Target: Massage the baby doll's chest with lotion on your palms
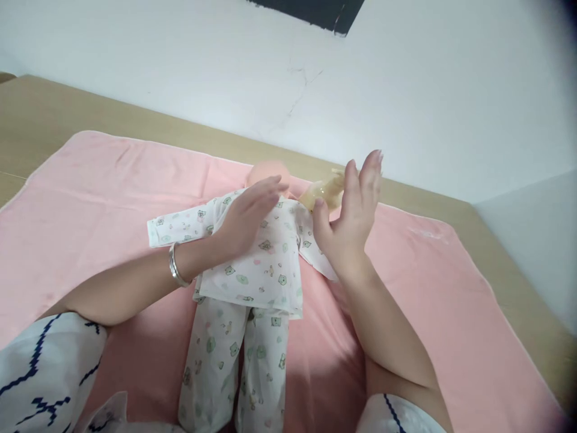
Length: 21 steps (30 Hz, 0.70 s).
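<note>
A doll lies on its back, its rounded, peach-coloured head (pixel 267 172) at the far end. It wears a white long-sleeved top (pixel 270 264) and matching trousers (pixel 211 355), both printed with small green and pink figures. My left hand (pixel 250 219) is over the top's chest, fingers stretched out and holding nothing; whether it touches the cloth I cannot tell. My right hand (pixel 351 222) is raised beside the right-hand sleeve (pixel 311 240), palm turned inward and fingers apart. Behind it shows a shiny, pale yellow, translucent thing (pixel 322 193), partly hidden, its kind unclear.
Under the doll spreads a pink cloth (pixel 112 198) with a few creases, laid over a wooden tabletop (pixel 54 108). A white wall (pixel 180 60) rises along the far edge, with a dark panel (pixel 320 15) on it. A second wall meets it at the right.
</note>
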Tool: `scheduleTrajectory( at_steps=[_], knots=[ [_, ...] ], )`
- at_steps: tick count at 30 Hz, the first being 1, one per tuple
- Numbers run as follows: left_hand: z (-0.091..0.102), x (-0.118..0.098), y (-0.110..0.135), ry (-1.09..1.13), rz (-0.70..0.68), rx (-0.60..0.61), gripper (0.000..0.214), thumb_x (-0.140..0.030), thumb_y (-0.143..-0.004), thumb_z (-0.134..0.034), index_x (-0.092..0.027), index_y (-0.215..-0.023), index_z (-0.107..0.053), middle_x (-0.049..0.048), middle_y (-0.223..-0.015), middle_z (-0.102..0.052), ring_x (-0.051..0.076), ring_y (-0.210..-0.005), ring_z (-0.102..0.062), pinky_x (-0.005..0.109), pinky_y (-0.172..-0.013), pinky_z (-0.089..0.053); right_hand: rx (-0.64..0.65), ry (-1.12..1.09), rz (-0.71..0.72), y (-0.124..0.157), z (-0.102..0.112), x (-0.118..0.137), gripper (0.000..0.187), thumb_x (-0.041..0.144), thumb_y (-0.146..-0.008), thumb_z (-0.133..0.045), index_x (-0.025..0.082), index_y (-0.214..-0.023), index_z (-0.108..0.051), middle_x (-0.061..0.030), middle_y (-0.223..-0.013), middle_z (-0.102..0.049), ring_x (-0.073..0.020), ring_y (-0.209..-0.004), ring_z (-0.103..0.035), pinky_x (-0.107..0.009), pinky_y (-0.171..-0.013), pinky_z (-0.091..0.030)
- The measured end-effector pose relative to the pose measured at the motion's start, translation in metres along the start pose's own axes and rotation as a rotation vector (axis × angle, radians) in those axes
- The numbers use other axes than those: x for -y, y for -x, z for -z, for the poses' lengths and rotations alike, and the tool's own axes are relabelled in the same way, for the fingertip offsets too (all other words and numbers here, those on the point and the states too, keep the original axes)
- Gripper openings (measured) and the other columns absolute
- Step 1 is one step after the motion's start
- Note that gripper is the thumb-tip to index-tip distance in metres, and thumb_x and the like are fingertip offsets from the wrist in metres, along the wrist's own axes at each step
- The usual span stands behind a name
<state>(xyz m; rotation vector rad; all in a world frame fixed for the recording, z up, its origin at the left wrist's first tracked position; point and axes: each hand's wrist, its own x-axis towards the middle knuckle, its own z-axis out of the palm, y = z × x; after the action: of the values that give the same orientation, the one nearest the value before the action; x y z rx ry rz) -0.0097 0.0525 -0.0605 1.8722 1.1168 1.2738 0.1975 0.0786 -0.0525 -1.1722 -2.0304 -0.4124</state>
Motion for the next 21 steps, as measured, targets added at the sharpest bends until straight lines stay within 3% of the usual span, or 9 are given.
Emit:
scheduleTrajectory(
  at_steps=[4, 9, 13, 16, 21],
  knots=[
    [-0.008, 0.005, -0.064, 0.254, 0.097, 0.2, 0.071, -0.045, -0.102, 0.005, -0.018, -0.14, -0.049, 0.0099, -0.143, -0.056, 0.022, -0.137, -0.051, 0.044, -0.104, -0.054, 0.093, -0.002, -0.077, 0.0, -0.017, -0.014, 0.068, 0.031, -0.095, -0.034, 0.017, -0.157, -0.009, -0.018, -0.16, -0.026, -0.0375, -0.152, -0.016, -0.07, -0.114, -0.026],
    [-0.031, 0.019, -0.103, 0.279, 0.047, 0.276, 0.077, -0.062, -0.097, -0.006, -0.016, -0.139, -0.051, 0.0145, -0.136, -0.058, 0.028, -0.139, -0.048, 0.049, -0.103, -0.051, 0.108, 0.006, -0.096, 0.002, -0.021, -0.013, 0.061, 0.024, -0.09, -0.037, 0.011, -0.15, -0.031, -0.02, -0.151, -0.043, -0.0364, -0.146, -0.03, -0.068, -0.117, -0.021],
    [-0.042, 0.022, -0.105, 0.305, 0.062, 0.26, 0.08, -0.067, -0.094, -0.007, -0.016, -0.138, -0.051, 0.0147, -0.138, -0.057, 0.03, -0.142, -0.043, 0.052, -0.104, -0.048, 0.095, 0.024, -0.103, 0.001, -0.019, -0.012, 0.058, 0.021, -0.088, -0.038, 0.013, -0.146, -0.039, -0.0183, -0.148, -0.047, -0.0352, -0.144, -0.034, -0.067, -0.116, -0.025],
    [-0.036, 0.02, -0.097, 0.302, 0.08, 0.233, 0.084, -0.068, -0.093, -0.003, -0.017, -0.136, -0.054, 0.015, -0.133, -0.061, 0.03, -0.139, -0.048, 0.053, -0.105, -0.046, 0.101, 0.049, -0.095, 0.0, -0.019, -0.013, 0.06, 0.023, -0.087, -0.04, 0.013, -0.146, -0.038, -0.0186, -0.149, -0.046, -0.0358, -0.145, -0.033, -0.067, -0.115, -0.025],
    [-0.01, 0.002, -0.059, 0.449, 0.242, 0.252, 0.079, -0.06, -0.096, -0.002, -0.014, -0.137, -0.052, 0.0155, -0.127, -0.066, 0.03, -0.126, -0.06, 0.052, -0.104, -0.049, 0.117, 0.096, -0.095, -0.002, -0.012, -0.012, 0.061, 0.033, -0.087, -0.049, 0.017, -0.145, -0.04, -0.0187, -0.152, -0.043, -0.038, -0.144, -0.036, -0.077, -0.113, -0.006]
  ],
)
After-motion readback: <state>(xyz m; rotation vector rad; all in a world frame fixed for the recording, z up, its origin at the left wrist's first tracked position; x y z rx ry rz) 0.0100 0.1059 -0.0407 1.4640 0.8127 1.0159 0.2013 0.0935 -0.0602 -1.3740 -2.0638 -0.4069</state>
